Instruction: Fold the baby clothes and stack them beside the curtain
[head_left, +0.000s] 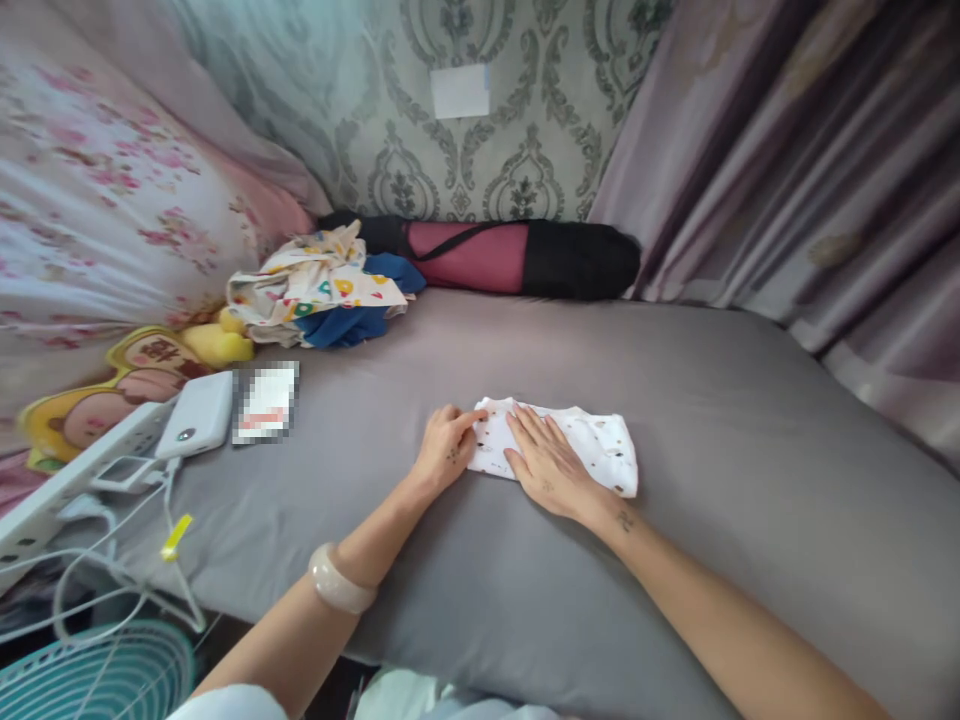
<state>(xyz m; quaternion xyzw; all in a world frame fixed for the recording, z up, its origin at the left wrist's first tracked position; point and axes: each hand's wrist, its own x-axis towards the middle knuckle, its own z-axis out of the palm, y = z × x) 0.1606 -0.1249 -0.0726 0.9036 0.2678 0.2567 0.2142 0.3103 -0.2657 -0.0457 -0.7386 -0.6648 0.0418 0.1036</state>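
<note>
A small white cloth with dark specks (592,445) lies folded on the grey bed sheet (675,360). My right hand (546,463) lies flat on its left half, fingers stretched out and pressing down. My left hand (444,448) rests at the cloth's left edge, fingers curled with the tips pinching the corner. A pale bangle (339,582) sits on my left wrist.
A heap of patterned and blue clothes (326,288) lies at the back left. A red and black rolled bag (510,257) lies along the wall. A white power bank (196,413), cables, a yellow plush toy (112,385) and a fan (97,675) are at the left.
</note>
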